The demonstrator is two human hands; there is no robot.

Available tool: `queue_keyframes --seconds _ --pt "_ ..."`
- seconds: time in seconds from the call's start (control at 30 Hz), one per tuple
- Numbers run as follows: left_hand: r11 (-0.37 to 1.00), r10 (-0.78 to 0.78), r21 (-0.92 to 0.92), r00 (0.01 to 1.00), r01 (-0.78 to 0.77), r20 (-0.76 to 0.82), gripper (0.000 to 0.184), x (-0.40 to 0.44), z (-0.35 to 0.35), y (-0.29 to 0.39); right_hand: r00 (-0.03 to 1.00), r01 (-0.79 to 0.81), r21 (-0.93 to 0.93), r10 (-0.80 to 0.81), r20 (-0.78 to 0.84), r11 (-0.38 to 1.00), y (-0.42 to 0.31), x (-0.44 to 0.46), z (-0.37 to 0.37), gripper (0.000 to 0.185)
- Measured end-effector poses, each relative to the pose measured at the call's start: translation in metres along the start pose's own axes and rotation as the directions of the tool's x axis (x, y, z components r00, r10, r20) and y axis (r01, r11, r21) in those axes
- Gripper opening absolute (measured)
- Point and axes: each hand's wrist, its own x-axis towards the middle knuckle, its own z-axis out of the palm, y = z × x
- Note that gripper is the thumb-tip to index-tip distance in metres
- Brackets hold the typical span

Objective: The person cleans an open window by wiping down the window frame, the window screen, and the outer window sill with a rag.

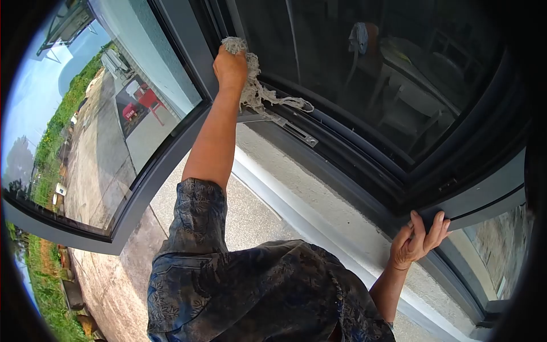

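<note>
My left hand (231,69) is closed round a frayed, grey-white rag (253,88) at the inner corner of the dark window frame (336,162). Part of the rag sticks out above my fist, and its loose strands hang down onto the frame's lower track. A metal latch plate (301,134) is set in that track, just beyond the strands. Over on the right, my right hand (419,242) rests its parted fingers against the lower edge of a grey window sash (484,199). Its thumb is not clearly visible.
An open glass sash (117,233) swings out on the left, mirroring a yard with a red chair (151,101). Behind the dark pane (325,68), a table and chairs show dimly. A pale concrete ledge (285,165) runs below the frame.
</note>
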Motion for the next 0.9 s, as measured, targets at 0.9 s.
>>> queue_keyframes --seconds 0.9 --pt "0.617 0.067 0.571 0.759 -0.541 0.647 0.022 -0.044 0.041 0.022 0.999 -0.031 0.075 0.033 -0.03 0.997 -0.009 -0.003 0.004 0.03"
